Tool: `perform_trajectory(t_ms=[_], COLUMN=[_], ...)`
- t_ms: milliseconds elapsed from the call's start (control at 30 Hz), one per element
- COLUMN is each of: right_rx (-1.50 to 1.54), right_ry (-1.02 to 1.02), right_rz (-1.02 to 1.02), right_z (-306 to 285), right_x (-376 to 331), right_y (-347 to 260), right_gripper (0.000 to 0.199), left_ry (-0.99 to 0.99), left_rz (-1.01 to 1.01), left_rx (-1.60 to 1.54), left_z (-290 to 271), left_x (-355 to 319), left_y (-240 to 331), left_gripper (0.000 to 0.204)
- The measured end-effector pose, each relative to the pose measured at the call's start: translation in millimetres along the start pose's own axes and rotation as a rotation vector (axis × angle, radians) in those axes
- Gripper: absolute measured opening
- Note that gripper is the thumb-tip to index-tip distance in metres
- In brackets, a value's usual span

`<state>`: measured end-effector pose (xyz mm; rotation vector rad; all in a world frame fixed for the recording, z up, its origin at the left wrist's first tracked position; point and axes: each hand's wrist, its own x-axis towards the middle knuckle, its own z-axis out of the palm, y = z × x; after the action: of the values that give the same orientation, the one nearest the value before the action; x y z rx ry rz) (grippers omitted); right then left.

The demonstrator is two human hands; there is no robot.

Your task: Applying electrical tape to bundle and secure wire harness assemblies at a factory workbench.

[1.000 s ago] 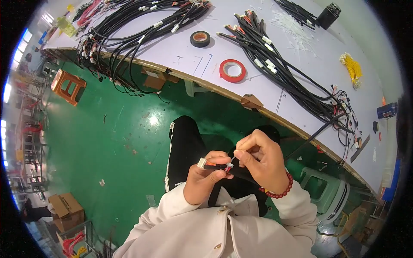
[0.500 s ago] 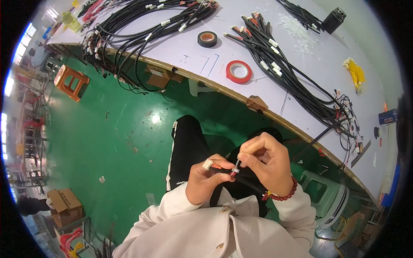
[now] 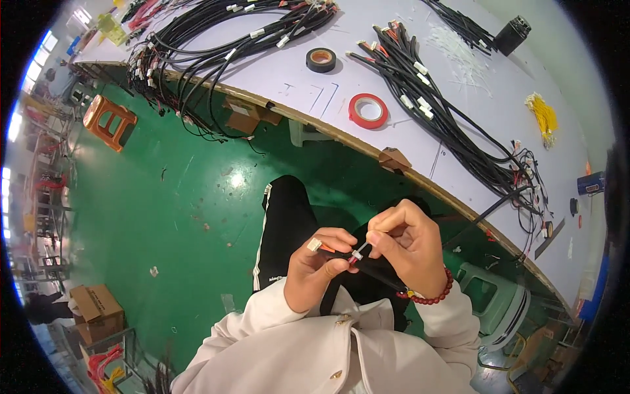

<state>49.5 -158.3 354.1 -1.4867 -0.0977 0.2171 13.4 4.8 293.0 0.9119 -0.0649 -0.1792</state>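
Above my lap, my left hand (image 3: 315,272) pinches the end of a black cable (image 3: 380,274) between thumb and fingers. A white connector (image 3: 315,244) on short orange wires sticks out past the left fingers. Close to the left fingertips, a small white cable tie (image 3: 357,255) sits around the cable beside some red wire. My right hand (image 3: 410,249) has thumb and forefinger closed on the thin tail of that tie, up and to the right of its head. The cable runs on to the right, beneath my right hand.
The white worktable (image 3: 315,148) holds a black tape roll (image 3: 321,60), a red tape roll (image 3: 368,111), a coiled black harness (image 3: 190,39), another cable bundle (image 3: 433,111), scattered white cable ties (image 3: 459,59) and yellow wires (image 3: 542,118). Stools (image 3: 110,123) and a cardboard box (image 3: 96,308) stand on the floor.
The tie's tail, nearly upright before, now slants up and to the right in my right fingers. My left hand keeps its grip on the cable. The view has shifted slightly.
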Motion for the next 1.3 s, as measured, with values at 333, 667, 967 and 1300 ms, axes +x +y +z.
perform_trajectory(t_ms=[333, 667, 967, 1300], right_rx=[0.035, -0.12, -0.475, -0.622], right_ry=[-0.038, -0.023, 0.049, 0.086], right_rz=[0.088, 0.005, -0.351, -0.635], right_z=[-3.3, 3.0, 15.0, 15.0], right_x=[1.6, 2.1, 3.4, 5.8], right_y=[3.5, 9.1, 15.9, 25.7], right_gripper=[0.011, 0.008, 0.01, 0.014], left_ry=[-0.073, -0.175, -0.093, -0.163], left_rz=[-0.068, -0.2, -0.067, -0.056], left_rx=[-0.046, 0.02, 0.176, 0.233], left_z=[-5.7, -5.2, -6.3, -12.8], left_x=[-0.6, 0.9, 1.8, 0.9], left_y=[-2.7, 12.1, 9.8, 5.5], left_gripper=[0.025, 0.031, 0.023, 0.017])
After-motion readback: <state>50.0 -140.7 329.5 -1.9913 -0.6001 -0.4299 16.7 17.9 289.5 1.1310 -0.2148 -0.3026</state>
